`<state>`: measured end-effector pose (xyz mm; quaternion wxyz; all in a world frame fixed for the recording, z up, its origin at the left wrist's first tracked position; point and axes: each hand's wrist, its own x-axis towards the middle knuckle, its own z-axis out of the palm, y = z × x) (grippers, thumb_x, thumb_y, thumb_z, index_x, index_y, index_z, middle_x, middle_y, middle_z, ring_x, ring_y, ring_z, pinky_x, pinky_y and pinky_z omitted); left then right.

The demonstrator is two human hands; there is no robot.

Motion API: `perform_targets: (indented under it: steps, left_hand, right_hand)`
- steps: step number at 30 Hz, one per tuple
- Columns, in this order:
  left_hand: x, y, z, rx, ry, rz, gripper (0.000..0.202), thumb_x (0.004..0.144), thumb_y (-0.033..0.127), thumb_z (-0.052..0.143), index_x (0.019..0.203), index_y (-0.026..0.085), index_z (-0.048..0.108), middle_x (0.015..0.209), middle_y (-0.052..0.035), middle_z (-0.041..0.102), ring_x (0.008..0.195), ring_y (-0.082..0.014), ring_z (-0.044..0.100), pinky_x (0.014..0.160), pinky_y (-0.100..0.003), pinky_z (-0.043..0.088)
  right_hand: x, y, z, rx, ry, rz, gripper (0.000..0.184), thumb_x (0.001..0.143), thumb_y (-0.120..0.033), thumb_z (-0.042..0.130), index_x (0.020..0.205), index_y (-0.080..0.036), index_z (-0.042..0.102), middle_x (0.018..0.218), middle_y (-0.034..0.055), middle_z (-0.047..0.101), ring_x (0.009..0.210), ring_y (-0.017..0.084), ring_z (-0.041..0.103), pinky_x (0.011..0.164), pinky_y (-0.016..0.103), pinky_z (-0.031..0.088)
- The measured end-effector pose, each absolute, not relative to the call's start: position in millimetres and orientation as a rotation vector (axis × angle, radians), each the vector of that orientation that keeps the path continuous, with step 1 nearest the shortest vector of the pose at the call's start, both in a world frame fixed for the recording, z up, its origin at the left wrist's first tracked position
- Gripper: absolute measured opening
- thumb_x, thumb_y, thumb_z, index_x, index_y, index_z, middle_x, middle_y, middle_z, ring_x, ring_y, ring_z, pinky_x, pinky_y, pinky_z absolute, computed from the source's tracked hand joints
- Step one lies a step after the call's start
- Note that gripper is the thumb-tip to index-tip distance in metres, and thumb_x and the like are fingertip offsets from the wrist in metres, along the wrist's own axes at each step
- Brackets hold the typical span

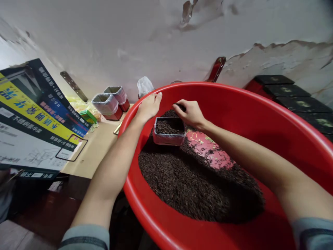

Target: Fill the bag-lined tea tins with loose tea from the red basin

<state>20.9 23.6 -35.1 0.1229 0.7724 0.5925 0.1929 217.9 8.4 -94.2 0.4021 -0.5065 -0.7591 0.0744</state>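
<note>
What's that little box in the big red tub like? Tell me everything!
The little box is rectangular, pinkish-red and open-topped, with a thin, whitish, plastic-looking liner folded over its rim. Dark shreds lie inside. It sits opening-up in the red tub, amid more shreds. The right hand is by its far right corner; touching is unclear.

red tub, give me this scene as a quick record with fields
tub: red, holding dark loose material and a lined container
lined container: dark loose material inside
left hand: at the tub's rim, grip unclear
right hand: pinching dark loose material near the lined container
left of tub: two small lined bins, printed cardboard
far right: dark boxes
</note>
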Motion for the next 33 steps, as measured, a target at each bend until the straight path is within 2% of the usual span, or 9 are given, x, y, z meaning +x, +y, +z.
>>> perform_targets:
  steps: [5, 9, 13, 16, 18, 23, 26, 30, 33]
  left_hand:
    - [21, 19, -33, 2.180, 1.771, 0.586, 0.060, 0.106, 0.051, 0.017, 0.131, 0.020, 0.062, 0.134, -0.0104, 0.068, 0.129, -0.0266, 0.059, 0.109, -0.040, 0.045]
    - [21, 22, -35, 2.179, 1.728, 0.596, 0.060, 0.105, 0.054, 0.021, 0.132, 0.021, 0.062, 0.134, -0.0090, 0.069, 0.128, -0.0270, 0.060, 0.108, -0.039, 0.046]
    - [22, 23, -35, 2.193, 1.692, 0.573, 0.058, 0.106, 0.050, 0.021, 0.134, 0.017, 0.060, 0.134, -0.0102, 0.069, 0.129, -0.0252, 0.060, 0.110, -0.037, 0.044]
    - [30, 17, -38, 2.250, 1.581, 0.510, 0.058, 0.106, 0.048, 0.022, 0.142, 0.016, 0.054, 0.143, -0.0107, 0.063, 0.135, -0.0236, 0.056, 0.113, -0.036, 0.041]
    - [39, 11, -44, 2.316, 1.477, 0.428, 0.061, 0.105, 0.052, 0.020, 0.146, 0.017, 0.050, 0.150, -0.0120, 0.056, 0.139, -0.0248, 0.052, 0.116, -0.040, 0.039]
    - [57, -3, -65, 2.522, 1.439, 0.110, 0.073, 0.102, 0.064, 0.018, 0.149, 0.019, 0.050, 0.151, -0.0177, 0.054, 0.143, -0.0352, 0.045, 0.121, -0.069, 0.015]
    - [56, -4, -69, 2.596, 1.569, 0.038, 0.077, 0.100, 0.069, 0.016, 0.151, 0.020, 0.049, 0.153, -0.0183, 0.051, 0.147, -0.0363, 0.039, 0.121, -0.071, 0.007]
    - [53, -4, -69, 2.599, 1.607, 0.032, 0.082, 0.098, 0.072, 0.013, 0.153, 0.020, 0.046, 0.154, -0.0184, 0.049, 0.147, -0.0376, 0.038, 0.120, -0.073, 0.008]
    - [55, -6, -69, 2.567, 1.547, 0.025, 0.079, 0.099, 0.070, 0.012, 0.154, 0.025, 0.044, 0.155, -0.0150, 0.050, 0.145, -0.0358, 0.041, 0.119, -0.075, 0.008]
  right_hand:
    - [177, -16, -85, -1.253, -2.290, 0.110, 0.035, 0.098, -0.044, 0.048, 0.097, -0.017, 0.070, 0.092, 0.0101, 0.072, 0.076, 0.020, 0.062, 0.072, 0.033, 0.045]
    - [167, -22, -92, -1.259, -2.429, -0.048, 0.047, 0.102, -0.052, 0.040, 0.101, -0.016, 0.070, 0.105, 0.0146, 0.067, 0.093, 0.026, 0.061, 0.080, 0.038, 0.049]
    - [181, -24, -89, -1.136, -2.297, 0.227, 0.057, 0.105, -0.054, 0.026, 0.113, -0.017, 0.070, 0.112, 0.0144, 0.067, 0.106, 0.027, 0.061, 0.102, 0.046, 0.047]
    - [205, -33, -86, -1.149, -1.994, 0.573, 0.064, 0.104, -0.062, 0.023, 0.126, -0.020, 0.066, 0.124, 0.0121, 0.068, 0.117, 0.026, 0.062, 0.108, 0.047, 0.046]
    - [226, -46, -88, -1.191, -1.779, 0.746, 0.068, 0.101, -0.068, 0.023, 0.130, -0.022, 0.064, 0.129, 0.0115, 0.068, 0.121, 0.026, 0.062, 0.109, 0.047, 0.048]
    - [279, -84, -111, -1.369, -1.482, 0.864, 0.067, 0.096, -0.074, 0.033, 0.127, -0.022, 0.062, 0.128, 0.0143, 0.069, 0.117, 0.028, 0.066, 0.104, 0.049, 0.052]
    - [297, -96, -119, -1.489, -1.457, 0.874, 0.064, 0.094, -0.074, 0.039, 0.124, -0.023, 0.063, 0.123, 0.0139, 0.070, 0.109, 0.028, 0.068, 0.097, 0.049, 0.056]
    - [301, -95, -107, -1.420, -1.528, 0.849, 0.061, 0.095, -0.071, 0.040, 0.124, -0.022, 0.063, 0.120, 0.0129, 0.071, 0.104, 0.027, 0.069, 0.094, 0.047, 0.057]
    - [301, -95, -93, -1.391, -1.620, 0.736, 0.057, 0.096, -0.070, 0.041, 0.115, -0.023, 0.068, 0.117, 0.0119, 0.072, 0.105, 0.028, 0.069, 0.094, 0.047, 0.057]
